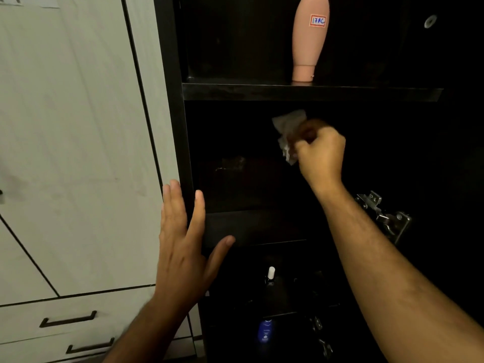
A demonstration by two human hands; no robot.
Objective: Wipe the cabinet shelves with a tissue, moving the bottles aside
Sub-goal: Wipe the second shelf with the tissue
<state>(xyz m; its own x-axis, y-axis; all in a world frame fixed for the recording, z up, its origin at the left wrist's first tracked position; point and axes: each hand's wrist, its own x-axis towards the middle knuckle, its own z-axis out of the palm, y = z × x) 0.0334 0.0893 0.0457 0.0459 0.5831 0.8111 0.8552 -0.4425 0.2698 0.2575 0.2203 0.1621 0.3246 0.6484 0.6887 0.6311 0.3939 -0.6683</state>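
At the far left stands a pale cupboard door (78, 153), and below it two pale drawers with dark bar handles (68, 319). My left hand (183, 247) comes next, fingers straight and spread, holding nothing; it lies flat against the dark upright side panel of the cabinet (171, 100), the fingertips pointing up and the thumb (222, 248) reaching across the front edge of the middle shelf (262, 226).

Inside the dark cabinet, the upper shelf (288, 91) carries a pink bottle (310, 40) standing on its cap, with a small red-bordered sticker (318, 20) on its body. Below that shelf, in the middle compartment, my right hand (320, 153) is curled tight round a crumpled white tissue (288, 129), which sticks out to the left of my knuckles. I cannot tell whether the tissue touches the back wall or the shelf, for the compartment is very dark.

Lower down, beneath the middle shelf, a small bottle with a white cap (271, 275) stands upright, and below it again a blue bottle (265, 331) shows dimly. To the right of my right forearm a metal door hinge (385, 216) is fixed at the cabinet's edge, and two further hinges (320, 334) show faintly near the bottom. High at the right, a small round metal fitting (430, 21) catches the light.
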